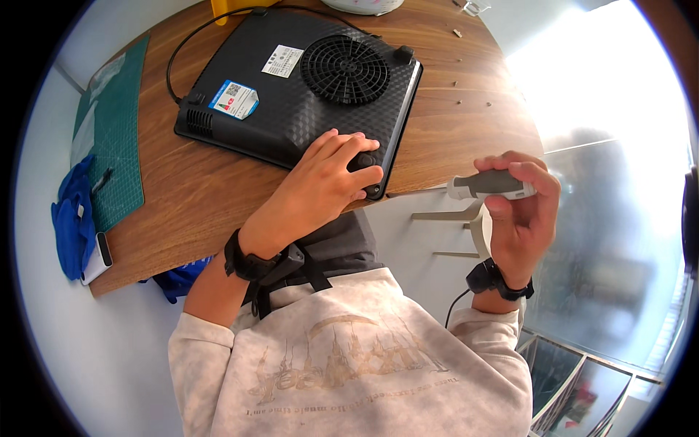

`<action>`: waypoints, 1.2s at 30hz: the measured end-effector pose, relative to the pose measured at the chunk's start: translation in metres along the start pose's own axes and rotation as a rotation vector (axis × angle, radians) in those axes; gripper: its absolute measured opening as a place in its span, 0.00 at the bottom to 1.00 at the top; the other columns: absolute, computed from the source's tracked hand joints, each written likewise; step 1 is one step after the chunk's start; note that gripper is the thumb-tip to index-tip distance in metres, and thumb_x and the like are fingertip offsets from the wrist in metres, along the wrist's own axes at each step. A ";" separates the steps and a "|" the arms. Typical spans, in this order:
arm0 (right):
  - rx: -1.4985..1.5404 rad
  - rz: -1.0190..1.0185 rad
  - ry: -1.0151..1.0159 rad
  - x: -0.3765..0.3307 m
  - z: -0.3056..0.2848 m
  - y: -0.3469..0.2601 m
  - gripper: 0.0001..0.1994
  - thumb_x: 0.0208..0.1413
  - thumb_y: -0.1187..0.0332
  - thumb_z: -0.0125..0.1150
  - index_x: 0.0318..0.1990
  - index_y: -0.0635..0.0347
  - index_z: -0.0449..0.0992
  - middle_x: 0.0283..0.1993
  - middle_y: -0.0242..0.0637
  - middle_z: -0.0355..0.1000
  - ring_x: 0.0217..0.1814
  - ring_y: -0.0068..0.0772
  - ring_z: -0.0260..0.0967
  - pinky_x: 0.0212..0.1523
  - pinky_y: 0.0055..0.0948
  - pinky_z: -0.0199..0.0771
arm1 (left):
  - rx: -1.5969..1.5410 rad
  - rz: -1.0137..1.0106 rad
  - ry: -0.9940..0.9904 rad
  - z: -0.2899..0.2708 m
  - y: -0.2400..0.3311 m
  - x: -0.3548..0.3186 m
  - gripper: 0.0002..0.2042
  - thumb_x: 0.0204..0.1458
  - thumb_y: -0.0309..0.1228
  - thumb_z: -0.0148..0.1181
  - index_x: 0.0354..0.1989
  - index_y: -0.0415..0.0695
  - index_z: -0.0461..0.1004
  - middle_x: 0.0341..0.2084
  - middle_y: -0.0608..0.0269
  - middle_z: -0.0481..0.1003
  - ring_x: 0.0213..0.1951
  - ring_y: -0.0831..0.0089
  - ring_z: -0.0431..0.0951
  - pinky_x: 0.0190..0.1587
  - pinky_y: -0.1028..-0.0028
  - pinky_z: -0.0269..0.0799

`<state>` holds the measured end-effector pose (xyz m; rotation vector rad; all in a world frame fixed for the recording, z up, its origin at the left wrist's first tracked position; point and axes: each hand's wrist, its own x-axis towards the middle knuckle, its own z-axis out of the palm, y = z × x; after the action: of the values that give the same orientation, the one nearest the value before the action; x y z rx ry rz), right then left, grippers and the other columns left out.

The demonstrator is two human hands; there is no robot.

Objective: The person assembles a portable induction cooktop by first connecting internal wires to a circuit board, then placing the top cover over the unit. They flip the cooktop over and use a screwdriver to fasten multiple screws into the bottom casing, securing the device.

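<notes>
The appliance at upper centre is black, with checkered pattern. The tool at right is white and grey. The upper-left mat is gridded green.

Appliance lies on the table, in front of the person. Power cord runs from its left side around its rear. Left hand rests on its near right corner. Right hand, holding the handheld tool, is right of the appliance. Cutting mat lies at the table's left end; cloth lies at the mat's near left edge
</notes>
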<state>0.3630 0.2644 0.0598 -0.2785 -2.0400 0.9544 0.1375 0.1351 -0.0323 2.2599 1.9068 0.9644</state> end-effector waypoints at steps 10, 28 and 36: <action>0.021 -0.017 -0.050 0.011 0.008 0.005 0.20 0.57 0.76 0.70 0.55 0.65 0.70 0.53 0.45 0.72 0.53 0.37 0.77 0.50 0.32 0.82 | -0.004 0.000 0.006 0.003 -0.001 0.000 0.15 0.51 0.27 0.71 0.44 0.50 0.72 0.60 0.61 0.68 0.65 0.56 0.67 0.69 0.49 0.61; -0.200 -0.085 -0.112 0.015 0.013 0.001 0.18 0.53 0.73 0.73 0.50 0.64 0.75 0.49 0.43 0.76 0.47 0.37 0.78 0.45 0.30 0.81 | 0.010 0.002 0.011 0.003 -0.001 -0.001 0.14 0.51 0.28 0.70 0.44 0.51 0.73 0.61 0.61 0.67 0.65 0.57 0.67 0.69 0.50 0.61; -0.188 -0.106 -0.198 0.026 0.016 -0.010 0.19 0.52 0.82 0.66 0.53 0.65 0.77 0.54 0.48 0.77 0.50 0.44 0.79 0.50 0.34 0.80 | 0.005 -0.002 0.011 0.002 -0.001 -0.001 0.15 0.50 0.27 0.70 0.45 0.51 0.73 0.60 0.61 0.68 0.65 0.56 0.67 0.69 0.49 0.61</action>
<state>0.3360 0.2622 0.0773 -0.1794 -2.3066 0.7511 0.1373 0.1354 -0.0349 2.2592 1.9172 0.9748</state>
